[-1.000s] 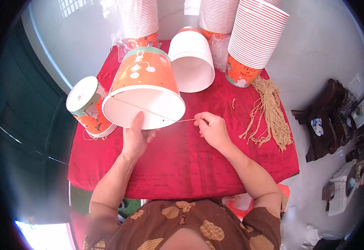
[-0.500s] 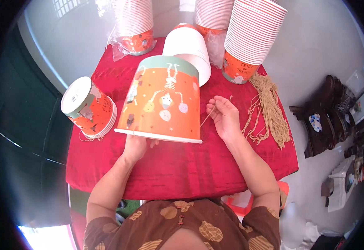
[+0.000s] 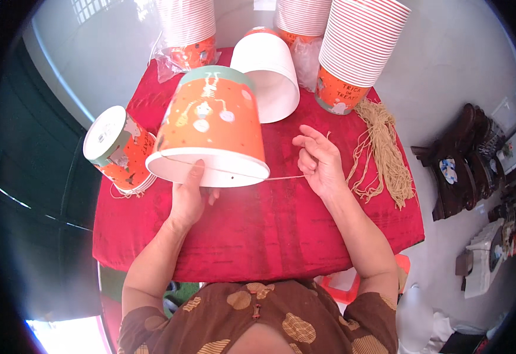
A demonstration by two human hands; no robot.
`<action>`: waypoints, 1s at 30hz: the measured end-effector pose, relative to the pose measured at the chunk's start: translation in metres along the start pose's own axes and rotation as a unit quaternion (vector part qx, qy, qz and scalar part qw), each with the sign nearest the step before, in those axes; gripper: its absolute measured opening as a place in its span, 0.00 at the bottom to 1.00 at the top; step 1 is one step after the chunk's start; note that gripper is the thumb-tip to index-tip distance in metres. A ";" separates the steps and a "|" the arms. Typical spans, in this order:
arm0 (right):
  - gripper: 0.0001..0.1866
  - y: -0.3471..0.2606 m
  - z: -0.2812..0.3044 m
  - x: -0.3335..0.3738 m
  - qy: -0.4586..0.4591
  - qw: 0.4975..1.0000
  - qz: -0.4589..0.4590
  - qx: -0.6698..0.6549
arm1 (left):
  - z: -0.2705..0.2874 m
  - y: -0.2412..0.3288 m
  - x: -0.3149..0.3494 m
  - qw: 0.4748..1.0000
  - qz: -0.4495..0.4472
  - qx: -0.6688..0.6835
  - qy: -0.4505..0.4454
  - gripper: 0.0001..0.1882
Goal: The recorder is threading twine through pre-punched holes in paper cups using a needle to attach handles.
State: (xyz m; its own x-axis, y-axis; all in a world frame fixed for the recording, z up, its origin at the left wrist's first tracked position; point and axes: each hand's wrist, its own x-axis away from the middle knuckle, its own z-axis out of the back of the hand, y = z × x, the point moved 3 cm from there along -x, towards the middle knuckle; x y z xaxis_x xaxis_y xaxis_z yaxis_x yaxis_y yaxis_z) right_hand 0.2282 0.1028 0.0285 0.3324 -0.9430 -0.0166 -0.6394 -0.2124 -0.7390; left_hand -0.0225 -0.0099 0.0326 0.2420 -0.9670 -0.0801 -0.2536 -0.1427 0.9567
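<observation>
- The orange-and-green bucket [image 3: 211, 124] hangs above the table [image 3: 240, 248], at ten to eleven o'clock from its middle, base away from the person, mouth tipped toward them.
- The left hand [image 3: 188, 197] grips its rim at about seven o'clock, thumb inside, fingers beneath.
- A thin cord [image 3: 284, 177] crosses the mouth and leaves past the rim at four o'clock, drawn nearly straight to the right hand [image 3: 322, 162], whose lower fingers are curled on it, forefinger lifted.
- The work looks partway: the cord is across this bucket, but its right-hand end is unfastened, and no knot shows on that side. Whether the far end is knotted cannot be told.
- At nine o'clock from the held bucket, the upturned buckets [image 3: 125, 153] have cord at their rims, so they look finished.
- At one to two o'clock, the white-mouthed buckets [image 3: 278, 97] on their side show no cord; nor does the tall stack [image 3: 361, 50] at two. Plenty of cord remains in the bundle [image 3: 391, 156] at three.
- Writing: dark capitals mark the tall stack's lowest bucket; the held one shows an upside-down skeleton. Marks on the upturned base are too small to read; no brand is legible.
</observation>
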 end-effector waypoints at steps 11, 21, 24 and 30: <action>0.11 0.017 -0.035 0.027 -0.089 0.992 -0.046 0.080 | -0.009 0.005 0.000 0.986 0.059 0.153 0.014 0.21; 0.12 0.029 -0.041 0.035 -0.131 0.987 -0.068 0.063 | -0.013 -0.003 0.005 0.970 0.118 0.210 -0.023 0.22; 0.12 0.031 -0.041 0.037 -0.129 0.984 -0.098 0.072 | -0.012 -0.005 0.006 0.967 0.135 0.212 -0.035 0.22; 0.14 0.032 -0.046 0.039 -0.116 0.983 -0.100 0.104 | -0.011 -0.006 0.007 0.956 0.157 0.242 -0.055 0.21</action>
State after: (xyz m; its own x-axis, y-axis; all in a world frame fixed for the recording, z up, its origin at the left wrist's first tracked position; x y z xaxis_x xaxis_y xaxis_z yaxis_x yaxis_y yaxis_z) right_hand 0.1891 0.0472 0.0353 0.6016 -0.7988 0.0075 -0.3974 -0.3075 -0.8646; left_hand -0.0091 -0.0132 0.0290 -0.0104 -0.9907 0.1358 -0.7082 0.1032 0.6984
